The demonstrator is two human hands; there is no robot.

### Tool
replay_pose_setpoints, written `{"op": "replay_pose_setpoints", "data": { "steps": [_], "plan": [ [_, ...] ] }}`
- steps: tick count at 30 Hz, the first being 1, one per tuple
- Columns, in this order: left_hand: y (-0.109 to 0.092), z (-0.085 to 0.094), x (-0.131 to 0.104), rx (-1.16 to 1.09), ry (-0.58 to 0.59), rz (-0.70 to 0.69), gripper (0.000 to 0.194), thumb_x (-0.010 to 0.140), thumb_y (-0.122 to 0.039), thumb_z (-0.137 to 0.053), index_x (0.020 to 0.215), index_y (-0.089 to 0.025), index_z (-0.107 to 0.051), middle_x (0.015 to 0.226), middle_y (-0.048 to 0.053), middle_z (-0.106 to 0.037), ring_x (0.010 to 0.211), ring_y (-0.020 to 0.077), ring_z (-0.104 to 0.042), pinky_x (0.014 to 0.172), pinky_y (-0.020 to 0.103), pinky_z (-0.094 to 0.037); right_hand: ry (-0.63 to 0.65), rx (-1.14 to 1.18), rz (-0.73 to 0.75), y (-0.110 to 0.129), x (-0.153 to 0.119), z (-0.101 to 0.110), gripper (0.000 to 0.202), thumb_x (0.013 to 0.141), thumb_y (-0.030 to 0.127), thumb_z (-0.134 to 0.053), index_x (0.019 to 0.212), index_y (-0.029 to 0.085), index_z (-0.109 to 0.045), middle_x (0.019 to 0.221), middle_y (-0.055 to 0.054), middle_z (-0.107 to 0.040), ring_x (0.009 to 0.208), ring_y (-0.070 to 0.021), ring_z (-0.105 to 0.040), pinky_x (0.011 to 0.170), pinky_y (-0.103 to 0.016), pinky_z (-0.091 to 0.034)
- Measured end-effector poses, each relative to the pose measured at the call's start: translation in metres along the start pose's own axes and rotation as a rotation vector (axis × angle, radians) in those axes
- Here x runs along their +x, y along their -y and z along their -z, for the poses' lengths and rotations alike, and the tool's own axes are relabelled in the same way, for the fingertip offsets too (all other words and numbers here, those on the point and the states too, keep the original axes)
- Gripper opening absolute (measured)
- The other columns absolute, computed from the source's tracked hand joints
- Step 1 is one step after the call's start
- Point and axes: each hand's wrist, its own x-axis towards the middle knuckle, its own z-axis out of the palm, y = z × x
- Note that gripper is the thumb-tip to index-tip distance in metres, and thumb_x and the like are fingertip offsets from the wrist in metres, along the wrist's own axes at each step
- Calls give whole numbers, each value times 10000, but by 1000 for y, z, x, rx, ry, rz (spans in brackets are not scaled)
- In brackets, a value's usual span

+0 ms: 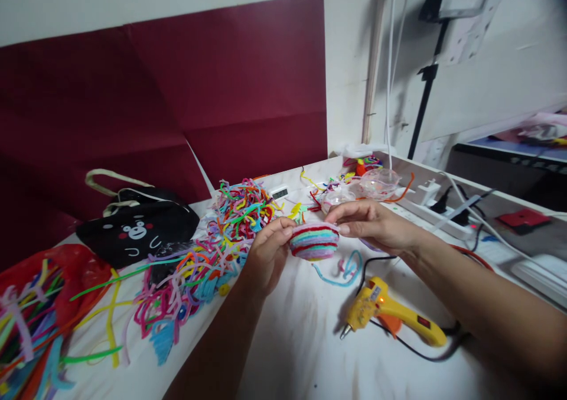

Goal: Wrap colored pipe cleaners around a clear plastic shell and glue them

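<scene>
Between my two hands is a small bowl-shaped piece of coiled pipe cleaners point(314, 241), striped red, turquoise, blue and lilac. The thumb and fingers of my left hand point(269, 253) pinch its left edge. At the upper right of its rim, my right hand point(376, 225) has its thumb and fingers closed on the edge. A curled light blue pipe cleaner point(332, 282) lies on the white table just below the piece. Nearer me on the right, a yellow glue gun point(390, 314) rests on its side with an orange light lit.
A heap of colourful pipe cleaners point(208, 276) spreads over the left. Beyond it sit a black drawstring bag point(137, 228) and a red plastic bag point(84, 270). Clear plastic containers point(378, 182) stand at the back. A power strip point(436, 214) with plugs and cables lines the right.
</scene>
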Motion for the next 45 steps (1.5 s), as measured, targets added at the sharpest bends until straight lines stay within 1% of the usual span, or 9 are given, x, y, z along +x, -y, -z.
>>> {"op": "replay_pose_setpoints", "data": {
  "steps": [9,14,19,22,25,30,37,42,45],
  "plan": [
    [5,-2,1,-26,-7,6,240,771,-393,-851,784,-205,-703,754,7,-616,765,194,-570,744,332,-498,1,-102,53,-9,2,2,328,774,469,-1032,949,240,-878,944,-35,-834,858,-202,-741,908,-384,-604],
    [5,-3,2,31,32,-16,266,820,-460,-773,810,-209,-685,746,12,-617,756,204,-562,754,342,-482,-34,-157,58,-7,2,0,408,738,526,-1042,909,206,-855,902,-40,-817,828,-206,-730,870,-379,-594],
    [4,-7,-4,429,3,-196,268,928,-487,-698,947,-229,-765,903,54,-758,885,263,-676,842,381,-512,-24,-365,110,-2,-1,-8,351,795,556,-986,892,239,-867,931,-49,-845,878,-250,-741,891,-409,-596],
    [1,-13,-11,693,-31,-320,163,890,-408,-744,882,-245,-744,917,47,-784,932,271,-703,911,405,-511,-36,-434,134,-2,-4,-14,316,815,536,-974,876,244,-867,934,-46,-850,899,-257,-737,895,-407,-591],
    [-1,-19,-15,779,-46,-333,142,882,-372,-744,822,-248,-708,860,30,-786,903,260,-711,915,408,-511,-60,-424,120,-5,-6,-20,333,781,535,-1005,858,254,-844,893,-29,-821,867,-252,-722,833,-391,-593],
    [-2,-21,-14,720,8,-279,150,847,-353,-789,779,-240,-718,823,20,-789,831,228,-713,846,367,-528,-125,-409,77,-10,-8,-25,446,721,556,-1037,901,248,-768,877,-25,-765,802,-230,-679,675,-351,-578],
    [3,-13,-8,514,90,-131,153,837,-360,-839,821,-222,-774,858,29,-788,830,214,-716,793,327,-549,-67,-464,108,-10,-7,-20,372,811,539,-976,937,253,-775,891,-38,-798,859,-267,-733,759,-403,-618],
    [6,-4,-1,344,-1,-42,247,754,-397,-931,821,-207,-788,794,9,-747,758,180,-662,739,301,-508,-164,-683,293,2,-11,-12,292,921,543,-855,1002,266,-811,1060,-84,-854,1047,-309,-792,980,-469,-636],
    [5,-1,6,201,-121,-12,311,648,-377,-989,766,-197,-765,706,-21,-696,684,143,-621,684,268,-493,-231,-802,333,12,-23,-7,224,976,530,-789,970,306,-804,1038,-74,-857,990,-314,-794,915,-453,-636]
  ]
}}
